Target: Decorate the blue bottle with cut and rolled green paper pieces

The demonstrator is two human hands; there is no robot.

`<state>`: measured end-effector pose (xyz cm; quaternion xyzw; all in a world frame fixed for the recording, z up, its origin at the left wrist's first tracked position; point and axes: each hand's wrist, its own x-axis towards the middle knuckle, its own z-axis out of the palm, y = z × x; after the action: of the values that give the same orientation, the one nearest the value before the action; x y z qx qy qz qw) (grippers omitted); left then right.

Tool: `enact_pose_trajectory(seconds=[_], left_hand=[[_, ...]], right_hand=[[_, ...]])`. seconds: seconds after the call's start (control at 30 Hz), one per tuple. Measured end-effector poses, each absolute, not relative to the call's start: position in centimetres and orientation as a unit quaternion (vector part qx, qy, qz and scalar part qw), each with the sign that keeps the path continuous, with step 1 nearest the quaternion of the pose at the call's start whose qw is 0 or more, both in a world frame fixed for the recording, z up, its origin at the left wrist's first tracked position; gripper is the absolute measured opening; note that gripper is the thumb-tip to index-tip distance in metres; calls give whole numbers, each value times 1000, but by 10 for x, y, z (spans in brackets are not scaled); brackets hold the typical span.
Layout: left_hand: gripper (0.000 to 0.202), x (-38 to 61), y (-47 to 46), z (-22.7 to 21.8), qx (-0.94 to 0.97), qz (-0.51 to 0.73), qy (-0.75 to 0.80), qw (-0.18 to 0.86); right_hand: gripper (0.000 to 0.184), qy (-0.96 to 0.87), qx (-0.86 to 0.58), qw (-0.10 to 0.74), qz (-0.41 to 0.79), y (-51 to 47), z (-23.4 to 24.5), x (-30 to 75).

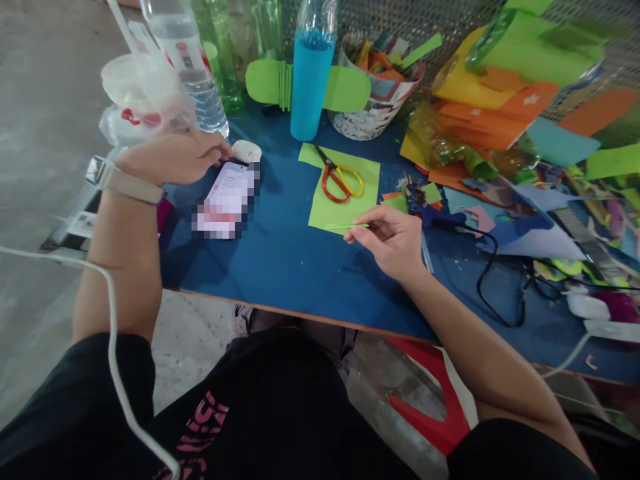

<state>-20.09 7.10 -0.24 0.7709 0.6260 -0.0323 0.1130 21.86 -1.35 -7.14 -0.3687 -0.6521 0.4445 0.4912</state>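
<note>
My right hand [393, 240] pinches a thin green paper strip [345, 227] between thumb and fingertips. The strip lies over the near edge of a light green paper sheet [320, 207] on the blue table. On that sheet rest scissors [337, 190] with one red and one yellow handle loop, black blades pointing away. My left hand [187, 157], with a banded watch on the wrist, is at the top end of a lit phone [223, 200]. Its fingers are loosely bent and hold nothing that I can see; some are hidden. A white mouse [247, 151] sits beside the fingertips.
A bottle of blue liquid [309, 87] stands before a folded green paper piece [350, 89]. Behind are a basket of paper scraps [367, 120] and a water bottle [200, 93]. A blue glue gun [435, 217] with black cord and many scraps cover the right side.
</note>
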Motion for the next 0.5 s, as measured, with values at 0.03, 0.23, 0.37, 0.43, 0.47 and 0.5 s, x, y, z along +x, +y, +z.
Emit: enact_pose_trajectory(seconds=[0.03,0.23,0.37,0.43,0.47,0.5], left_hand=[[48,-201,71,-2,773,-31,623,120],[50,-198,69,0,773,-17,617,144],[49,-195,67,3,765,-24,627,149],[49,-197,67,1,767,-26,624,144],[49,-199,67,0,769,-25,623,141],[49,-200,67,0,770,-21,623,138]], right_hand=[[24,-652,-373,490,441,-14,-71,218],[25,-652,-376,492,437,-14,-68,216],[21,-652,-369,496,440,-14,-68,216],[21,-651,-364,499,441,-14,-68,216],[22,-651,-364,499,441,-14,-68,216],[22,-651,-367,497,441,-14,-68,216]])
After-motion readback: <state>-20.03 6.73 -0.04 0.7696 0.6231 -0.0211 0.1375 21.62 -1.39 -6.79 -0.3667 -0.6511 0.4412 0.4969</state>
